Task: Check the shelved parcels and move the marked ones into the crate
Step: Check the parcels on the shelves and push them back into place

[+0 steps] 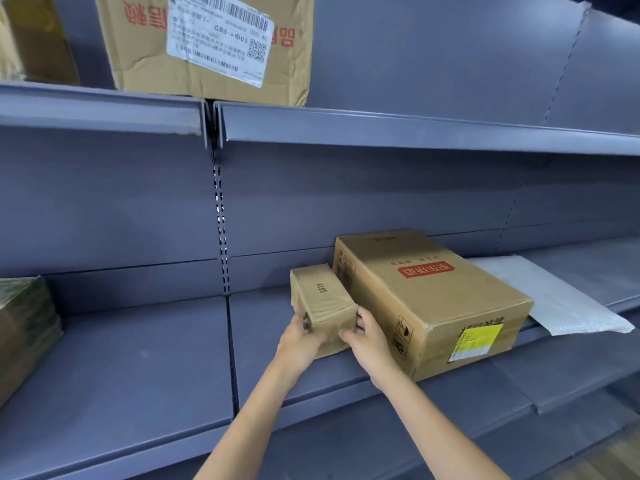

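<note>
A small taped brown parcel (322, 297) lies on the middle grey shelf (138, 368). My left hand (300, 342) grips its near left corner and my right hand (369, 341) grips its near right corner, thumbs on the front face. Right beside it, touching, lies a larger brown carton (415, 292) with a red mark on top and a yellow label (478, 341) on its near end. No crate is in view.
A white plastic mailer (554, 299) lies to the right of the large carton. On the upper shelf stands a creased carton (214, 43) with a white shipping label. Another parcel (24, 327) sits at the far left of the middle shelf.
</note>
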`<state>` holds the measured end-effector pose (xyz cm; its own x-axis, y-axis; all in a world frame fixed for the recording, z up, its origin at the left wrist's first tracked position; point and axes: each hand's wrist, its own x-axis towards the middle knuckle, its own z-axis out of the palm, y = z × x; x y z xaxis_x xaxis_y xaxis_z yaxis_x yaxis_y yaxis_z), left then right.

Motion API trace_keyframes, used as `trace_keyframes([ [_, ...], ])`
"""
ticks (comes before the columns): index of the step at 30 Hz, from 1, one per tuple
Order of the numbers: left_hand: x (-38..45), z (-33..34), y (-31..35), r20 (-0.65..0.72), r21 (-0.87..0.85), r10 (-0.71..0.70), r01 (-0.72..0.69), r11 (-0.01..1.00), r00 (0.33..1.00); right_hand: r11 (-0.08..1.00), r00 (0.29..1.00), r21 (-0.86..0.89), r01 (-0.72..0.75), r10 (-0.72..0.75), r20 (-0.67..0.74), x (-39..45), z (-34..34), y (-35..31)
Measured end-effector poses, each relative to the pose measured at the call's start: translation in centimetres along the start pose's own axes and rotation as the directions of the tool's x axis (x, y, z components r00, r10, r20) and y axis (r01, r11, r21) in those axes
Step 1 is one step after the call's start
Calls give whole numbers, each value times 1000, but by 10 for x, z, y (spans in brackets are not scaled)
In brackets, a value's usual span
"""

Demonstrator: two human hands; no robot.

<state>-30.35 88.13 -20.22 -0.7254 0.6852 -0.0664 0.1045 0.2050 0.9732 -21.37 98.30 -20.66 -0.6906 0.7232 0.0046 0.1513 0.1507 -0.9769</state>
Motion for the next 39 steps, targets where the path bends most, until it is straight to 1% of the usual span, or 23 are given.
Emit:
trace_keyframes([
  [2,-13,-6,2,-39,-78,2,-5,997,999,999,999,22,44,-43,-23,-15,5,-5],
  [5,-35,-19,3,-88,-165,37,-51,985,995,989,992,79,124,-121,-44,-43,12,-13],
  [8,-62,-31,0,-140,-234,32,-65,970,990,973,984,152,176,-175,-14,-67,21,-17],
  [11,-86,-43,-8,-205,-283,-23,-37,958,978,971,984,171,167,-174,30,-83,32,-12],
  [14,-107,-53,-18,-240,-327,-93,10,945,966,978,986,160,132,-146,79,-96,49,-4],
  [20,-132,-72,-40,-290,-304,-194,102,947,937,979,983,198,54,-87,159,-114,81,13],
  [23,-137,-77,-41,-325,-279,-202,110,954,924,973,978,224,49,-92,187,-120,89,16],
  [24,-138,-78,-39,-349,-247,-194,110,963,917,971,976,237,44,-92,195,-121,91,17],
  [25,-139,-80,-38,-391,-167,-166,108,980,905,968,975,248,35,-87,204,-123,93,17],
  [26,-139,-81,-36,-442,-35,-105,100,994,891,966,975,257,27,-82,205,-125,95,18],
  [27,-139,-83,-33,-481,122,-8,77,990,877,963,976,270,24,-81,202,-126,96,19],
  [29,-138,-84,-24,-494,383,217,-13,923,842,952,976,306,17,-82,200,-130,99,20],
  [30,-135,-82,-19,-473,461,285,-41,887,834,947,977,322,11,-79,198,-132,100,19],
  [31,-131,-80,-13,-449,517,318,-47,855,835,943,978,332,6,-75,195,-134,101,19],
  [32,-125,-76,-8,-428,561,321,-30,827,845,942,979,336,3,-71,191,-135,102,18],
  [34,-112,-67,0,-391,654,268,60,754,880,944,981,329,4,-67,182,-138,104,18],
  [37,-99,-57,2,-349,804,186,192,562,918,949,987,315,-19,-34,160,-140,103,19],
  [38,-97,-57,-1,-350,834,181,217,507,919,948,989,316,-40,-9,150,-140,102,20],
  [39,-98,-58,-4,-357,850,196,230,474,914,944,989,324,-66,20,144,-140,101,23],
])
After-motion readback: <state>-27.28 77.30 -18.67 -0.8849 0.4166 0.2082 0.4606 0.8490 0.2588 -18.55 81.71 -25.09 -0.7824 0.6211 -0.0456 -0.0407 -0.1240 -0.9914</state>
